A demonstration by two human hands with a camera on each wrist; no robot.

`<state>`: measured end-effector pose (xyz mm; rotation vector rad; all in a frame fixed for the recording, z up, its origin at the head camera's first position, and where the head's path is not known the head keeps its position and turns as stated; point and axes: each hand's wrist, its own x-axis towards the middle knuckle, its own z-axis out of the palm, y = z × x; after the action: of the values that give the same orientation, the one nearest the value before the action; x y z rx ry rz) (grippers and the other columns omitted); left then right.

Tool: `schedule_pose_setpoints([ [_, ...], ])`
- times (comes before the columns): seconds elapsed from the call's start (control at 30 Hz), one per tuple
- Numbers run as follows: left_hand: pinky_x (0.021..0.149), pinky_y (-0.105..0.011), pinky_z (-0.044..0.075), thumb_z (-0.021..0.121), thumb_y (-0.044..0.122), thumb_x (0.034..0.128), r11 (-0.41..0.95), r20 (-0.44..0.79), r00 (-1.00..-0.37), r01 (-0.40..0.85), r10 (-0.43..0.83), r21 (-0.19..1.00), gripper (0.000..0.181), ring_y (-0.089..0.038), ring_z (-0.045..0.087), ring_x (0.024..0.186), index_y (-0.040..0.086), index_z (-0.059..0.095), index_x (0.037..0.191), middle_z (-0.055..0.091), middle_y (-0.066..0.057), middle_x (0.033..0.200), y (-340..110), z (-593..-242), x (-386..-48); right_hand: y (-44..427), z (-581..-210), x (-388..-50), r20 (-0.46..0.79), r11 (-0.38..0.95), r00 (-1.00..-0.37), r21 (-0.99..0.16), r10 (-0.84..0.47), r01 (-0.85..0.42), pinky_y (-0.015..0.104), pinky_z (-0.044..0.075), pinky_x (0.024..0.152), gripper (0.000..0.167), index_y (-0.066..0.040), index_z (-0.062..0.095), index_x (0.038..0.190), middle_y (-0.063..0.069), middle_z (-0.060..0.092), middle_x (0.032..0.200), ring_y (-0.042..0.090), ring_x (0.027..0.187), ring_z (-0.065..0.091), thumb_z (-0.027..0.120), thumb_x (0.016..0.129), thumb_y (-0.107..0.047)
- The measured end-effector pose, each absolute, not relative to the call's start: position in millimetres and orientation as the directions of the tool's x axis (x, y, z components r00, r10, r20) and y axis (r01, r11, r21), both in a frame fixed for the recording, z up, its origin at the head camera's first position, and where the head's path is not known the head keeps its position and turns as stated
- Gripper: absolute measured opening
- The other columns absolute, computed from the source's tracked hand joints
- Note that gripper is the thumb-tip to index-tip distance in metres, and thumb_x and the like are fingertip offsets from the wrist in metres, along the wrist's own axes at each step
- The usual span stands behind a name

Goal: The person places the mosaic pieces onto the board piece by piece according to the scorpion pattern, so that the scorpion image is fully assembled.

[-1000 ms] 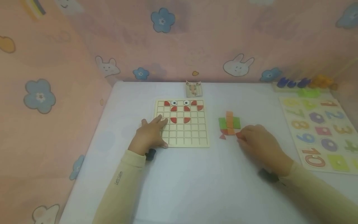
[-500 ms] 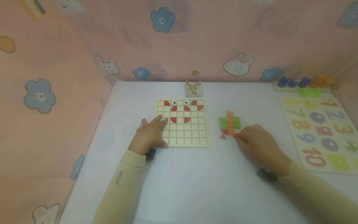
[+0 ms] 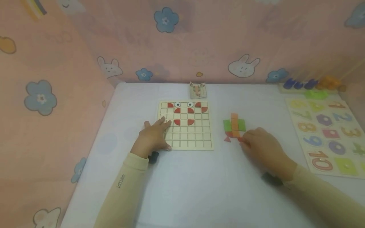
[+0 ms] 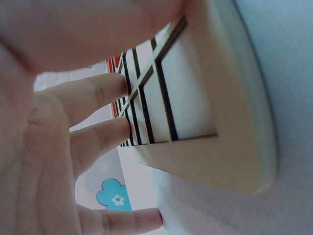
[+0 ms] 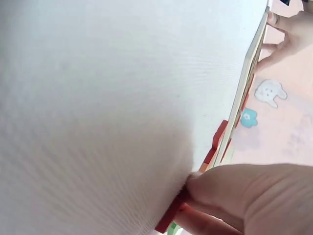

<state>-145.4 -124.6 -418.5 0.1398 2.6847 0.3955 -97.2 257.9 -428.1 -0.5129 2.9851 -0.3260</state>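
Board (image 3: 184, 129) in all three views

Grid board (image 3: 191, 136) lies left of loose tiles (image 3: 234, 124)

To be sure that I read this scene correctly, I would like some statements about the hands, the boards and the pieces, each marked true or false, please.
1. The left hand touches the grid board. True.
2. The two eye pieces lie in the row nearest to the person. False: the eye pieces are in the farthest row.
3. The right hand pinches a red piece. True.
4. Green pieces fill the grid's middle. False: the green pieces lie off the board, on either side of some orange pieces.
5. In the head view, the number board is right of the grid board. True.
6. The paper card covers the eyes. False: the paper card is beyond the board's far edge.
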Motion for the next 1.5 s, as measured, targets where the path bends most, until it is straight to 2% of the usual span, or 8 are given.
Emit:
schedule_pose_setpoints([
  [0.2, 0.094, -0.053, 0.049, 0.101, 0.034, 0.0691, 0.953, -0.389, -0.910, 0.019, 0.141, 0.302, 0.112, -0.040, 0.036, 0.128, 0.032, 0.042, 0.164, 0.022, 0.003, 0.176, -129, -419, -145, 259, -428, -102, -0.064, 0.902, -0.917, -0.216, -0.395, -0.373, 0.053, 0.053, 0.090, 0.012, -0.002, 0.079, 0.104, 0.009, 0.074, 0.097, 0.032, 0.095, 0.062, 0.078, 0.096, -0.011],
  [0.57, 0.093, -0.055, 0.049, 0.100, 0.034, 0.0703, 0.955, -0.378, -0.914, 0.034, 0.149, 0.294, 0.112, -0.040, 0.036, 0.128, 0.034, 0.040, 0.165, 0.021, 0.004, 0.176, -131, -429, -146, 247, -410, -125, -0.139, 0.887, -0.879, -0.155, -0.456, -0.435, 0.039, 0.046, 0.070, 0.011, -0.011, 0.078, 0.088, -0.002, 0.054, 0.071, 0.022, 0.072, 0.048, 0.080, 0.095, -0.020],
  [0.7, 0.090, -0.052, 0.050, 0.100, 0.034, 0.0701, 0.955, -0.372, -0.916, 0.039, 0.151, 0.294, 0.113, -0.038, 0.037, 0.124, 0.033, 0.040, 0.165, 0.021, 0.004, 0.176, -130, -429, -147, 215, -389, -146, -0.096, 0.846, -0.843, -0.135, -0.529, -0.515, 0.039, 0.044, 0.072, 0.018, -0.013, 0.079, 0.083, -0.002, 0.056, 0.068, 0.024, 0.073, 0.048, 0.080, 0.096, -0.026],
  [0.83, 0.090, -0.051, 0.050, 0.100, 0.035, 0.0700, 0.957, -0.375, -0.915, 0.038, 0.149, 0.287, 0.113, -0.037, 0.037, 0.123, 0.034, 0.040, 0.165, 0.021, 0.004, 0.176, -131, -430, -148, 169, -374, -175, -0.113, 0.810, -0.806, -0.177, -0.580, -0.558, 0.040, 0.047, 0.084, 0.013, -0.012, 0.083, 0.094, -0.003, 0.068, 0.079, 0.025, 0.086, 0.053, 0.079, 0.098, -0.025],
  [0.93, 0.091, -0.053, 0.050, 0.100, 0.035, 0.0698, 0.959, -0.374, -0.915, 0.042, 0.149, 0.281, 0.113, -0.038, 0.037, 0.125, 0.034, 0.040, 0.165, 0.021, 0.004, 0.176, -131, -432, -150, 133, -373, -200, -0.065, 0.766, -0.774, -0.219, -0.629, -0.604, 0.042, 0.049, 0.091, 0.014, -0.009, 0.083, 0.102, 0.001, 0.074, 0.088, 0.026, 0.091, 0.057, 0.080, 0.097, -0.022],
  [1.03, 0.090, -0.054, 0.050, 0.100, 0.036, 0.0694, 0.961, -0.369, -0.917, 0.054, 0.155, 0.271, 0.113, -0.039, 0.037, 0.124, 0.034, 0.040, 0.165, 0.022, 0.004, 0.176, -132, -433, -151, 96, -379, -225, -0.003, 0.711, -0.730, -0.228, -0.683, -0.665, 0.045, 0.050, 0.097, 0.013, -0.007, 0.083, 0.096, 0.003, 0.076, 0.086, 0.025, 0.087, 0.062, 0.080, 0.096, -0.019],
  [1.27, 0.084, -0.052, 0.051, 0.100, 0.040, 0.0680, 0.961, -0.350, -0.917, 0.101, 0.190, 0.257, 0.115, -0.038, 0.040, 0.117, 0.034, 0.040, 0.165, 0.023, 0.003, 0.175, -130, -437, -153, 39, -399, -253, 0.055, 0.672, -0.684, -0.140, -0.728, -0.727, 0.044, 0.053, 0.084, 0.015, -0.008, 0.082, 0.094, 0.005, 0.076, 0.086, 0.030, 0.087, 0.063, 0.072, 0.101, -0.017],
  [1.5, 0.083, -0.053, 0.051, 0.100, 0.040, 0.0685, 0.962, -0.354, -0.915, 0.105, 0.193, 0.254, 0.115, -0.038, 0.040, 0.116, 0.033, 0.039, 0.166, 0.022, 0.003, 0.176, -128, -432, -152, 17, -418, -265, 0.147, 0.642, -0.663, -0.167, -0.734, -0.748, 0.044, 0.052, 0.082, 0.015, -0.009, 0.082, 0.094, 0.005, 0.078, 0.089, 0.029, 0.086, 0.061, 0.072, 0.101, -0.016],
])
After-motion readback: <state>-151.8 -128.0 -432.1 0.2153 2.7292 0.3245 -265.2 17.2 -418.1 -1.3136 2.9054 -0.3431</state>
